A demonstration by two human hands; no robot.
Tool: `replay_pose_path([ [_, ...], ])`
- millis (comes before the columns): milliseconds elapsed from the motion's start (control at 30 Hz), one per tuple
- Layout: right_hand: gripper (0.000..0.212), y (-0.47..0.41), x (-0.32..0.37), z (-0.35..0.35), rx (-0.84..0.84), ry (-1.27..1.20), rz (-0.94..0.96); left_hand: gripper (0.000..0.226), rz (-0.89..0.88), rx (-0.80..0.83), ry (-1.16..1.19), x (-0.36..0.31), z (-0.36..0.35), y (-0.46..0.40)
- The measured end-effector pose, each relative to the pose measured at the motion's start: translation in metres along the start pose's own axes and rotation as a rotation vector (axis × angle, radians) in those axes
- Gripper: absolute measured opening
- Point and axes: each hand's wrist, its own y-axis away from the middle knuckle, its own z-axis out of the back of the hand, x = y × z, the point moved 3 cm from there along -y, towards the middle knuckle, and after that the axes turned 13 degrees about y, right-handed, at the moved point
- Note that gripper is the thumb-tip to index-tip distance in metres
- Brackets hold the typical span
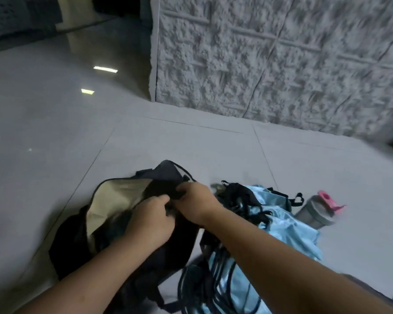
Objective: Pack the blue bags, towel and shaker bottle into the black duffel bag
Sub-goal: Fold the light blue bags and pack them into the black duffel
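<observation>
Floor: pale grey glossy tiles, thin dark grout lines, two bright light reflections on it well beyond the black duffel bag. A rough, textured grey-white wall panel stands beyond the duffel and to its right, its base meeting the tiles. Past the wall's left edge the room opens into a darker passage; detail there is too dim for me to read.

The duffel lies on the floor at lower left of my view, mouth gaping, pale cream lining showing inside. Its far rim is lifted and bunched.

My hands meet over the duffel's opening. Left hand: fingers curled, gripping black fabric at the duffel's near-centre rim. Right hand: fingers curled, pinching the same bunch of black fabric, just right of the left hand; the two almost touch. Whether that fabric is the rim itself or a strap, I cannot tell through the blur.

Blue bags: light blue, shiny, heaped on the floor just right of the duffel, touching it, passing under my right forearm. Black cords and straps tangle over the heap.

Shaker bottle: grey, pink lid, lying tipped on the floor beyond the blue heap, on the side away from the duffel.

Towel: I cannot pick it out.
</observation>
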Motion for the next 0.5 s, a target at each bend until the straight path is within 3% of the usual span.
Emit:
replay_pose_path([
  [133,0.032,0.035,-0.082,0.032,-0.123,-0.341,-0.231,0.014,-0.235,-0.090,0.126,-0.054,-0.030,0.010],
  [233,0.029,0.060,-0.144,0.035,-0.152,-0.342,-0.308,0.003,-0.387,-0.104,0.114,-0.088,-0.064,0.018],
  [300,0.026,0.083,-0.177,0.035,-0.193,-0.363,-0.390,0.003,-0.389,-0.026,0.116,-0.099,-0.096,0.020],
  [500,0.040,0.128,-0.271,0.002,-0.248,-0.418,-0.628,0.051,-0.171,0.266,0.021,-0.093,-0.184,0.018],
])
